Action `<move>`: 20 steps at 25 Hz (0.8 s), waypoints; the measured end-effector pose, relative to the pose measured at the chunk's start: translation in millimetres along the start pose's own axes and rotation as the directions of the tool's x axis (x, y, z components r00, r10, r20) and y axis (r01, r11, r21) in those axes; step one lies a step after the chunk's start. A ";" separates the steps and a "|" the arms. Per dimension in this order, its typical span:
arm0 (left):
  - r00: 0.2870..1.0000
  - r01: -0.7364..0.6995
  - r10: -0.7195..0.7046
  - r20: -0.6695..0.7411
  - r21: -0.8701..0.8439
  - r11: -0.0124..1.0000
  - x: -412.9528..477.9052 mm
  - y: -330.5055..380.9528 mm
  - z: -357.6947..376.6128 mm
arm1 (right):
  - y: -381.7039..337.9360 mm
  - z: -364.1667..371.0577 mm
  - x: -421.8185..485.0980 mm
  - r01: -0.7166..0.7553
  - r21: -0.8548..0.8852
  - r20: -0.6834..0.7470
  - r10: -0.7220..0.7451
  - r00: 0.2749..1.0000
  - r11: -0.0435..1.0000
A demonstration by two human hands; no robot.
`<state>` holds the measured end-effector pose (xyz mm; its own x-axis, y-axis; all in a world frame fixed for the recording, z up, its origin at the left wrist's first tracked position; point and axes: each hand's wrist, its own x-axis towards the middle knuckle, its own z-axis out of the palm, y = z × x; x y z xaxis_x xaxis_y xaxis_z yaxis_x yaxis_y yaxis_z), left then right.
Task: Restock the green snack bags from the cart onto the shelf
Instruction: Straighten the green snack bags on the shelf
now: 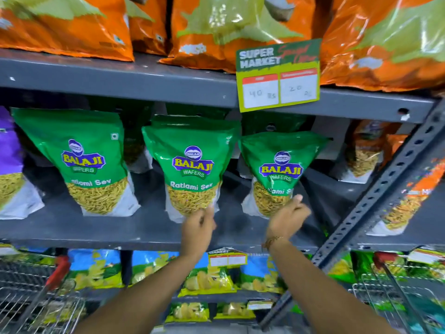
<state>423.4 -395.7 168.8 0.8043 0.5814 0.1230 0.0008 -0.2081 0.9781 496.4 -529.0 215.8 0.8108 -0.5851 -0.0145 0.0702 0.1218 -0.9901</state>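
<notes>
Three green Balaji Ratlami Sev bags stand upright along the grey middle shelf (120, 230): a left bag (79, 162), a middle bag (191, 169) and a right bag (279, 172). My left hand (197, 230) pinches the bottom edge of the middle bag. My right hand (287, 218) grips the bottom corner of the right bag. More green bags stand behind them in shadow. The wire cart (31, 297) with red handles is at the lower left.
Orange snack bags (216, 27) fill the shelf above, with a green price sign (279, 75) clipped to its edge. A purple bag (9, 160) is at far left. A slotted metal upright (385, 194) slants on the right. Blue-yellow chip bags (209, 273) sit below.
</notes>
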 end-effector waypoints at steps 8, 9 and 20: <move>0.961 0.242 -0.152 0.232 -0.433 0.869 95.2 94.9 101.4 | -74.6 18.4 122.0 0.084 -0.008 0.301 -0.077 0.951 0.996; 0.977 0.166 -0.093 0.190 -0.416 0.894 97.3 101.1 101.6 | -74.4 19.7 130.5 0.046 0.005 0.293 -0.045 0.955 0.999; 0.944 0.062 0.055 0.326 -0.340 0.938 76.9 72.6 109.6 | -3.1 -10.0 107.6 -0.037 -0.004 0.557 0.033 0.830 0.999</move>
<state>550.4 -452.3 231.0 0.9528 0.2809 0.1156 -0.1512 0.1084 0.9825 577.6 -600.4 215.9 0.9988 -0.0344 0.0334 0.0379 0.1397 -0.9895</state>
